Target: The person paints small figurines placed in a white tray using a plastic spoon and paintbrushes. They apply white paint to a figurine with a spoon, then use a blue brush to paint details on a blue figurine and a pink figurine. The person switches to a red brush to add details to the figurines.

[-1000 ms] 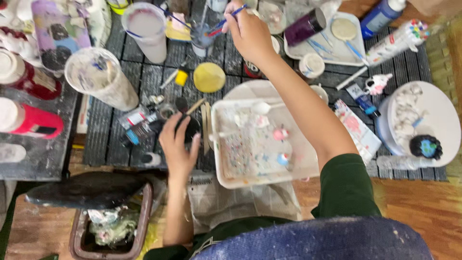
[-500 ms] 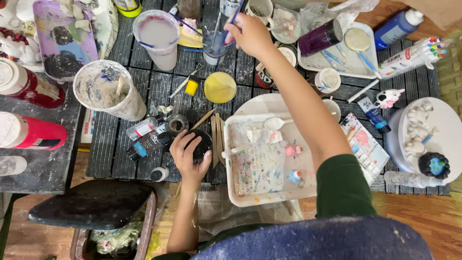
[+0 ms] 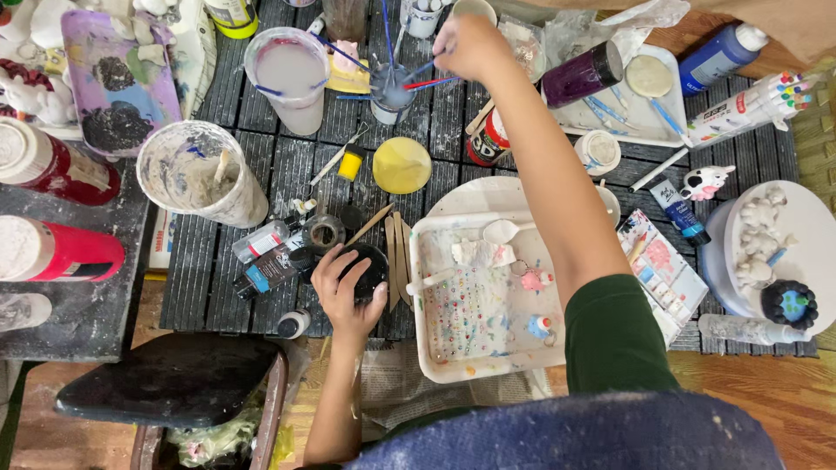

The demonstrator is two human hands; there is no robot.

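Note:
My left hand point(image 3: 344, 292) rests on a small round black object point(image 3: 366, 271) on the dark slatted table point(image 3: 218, 287), fingers wrapped around its near side. My right hand point(image 3: 470, 45) reaches far across the table with its fingers closed on a brush handle point(image 3: 435, 71) that sticks out of a small clear cup point(image 3: 390, 94) holding several blue and red brushes. My right forearm crosses above a white square tray point(image 3: 427, 348), which holds a white spoon point(image 3: 505, 231) and small painted figurines point(image 3: 533, 280).
A cup of cloudy water point(image 3: 292, 77), a paint-smeared tub point(image 3: 200, 174), a yellow round lid point(image 3: 401, 165), wooden sticks point(image 3: 396, 252) and paint tubes point(image 3: 266, 261) crowd the table. Red bottles point(image 3: 52, 248) lie left; a plate of white figures point(image 3: 775, 239) sits right. A dark stool point(image 3: 174, 379) stands near.
My right hand has stayed at the brush cup, shifting slightly over it. My left hand has moved from beside the tray onto the black round object. The view has drifted downward.

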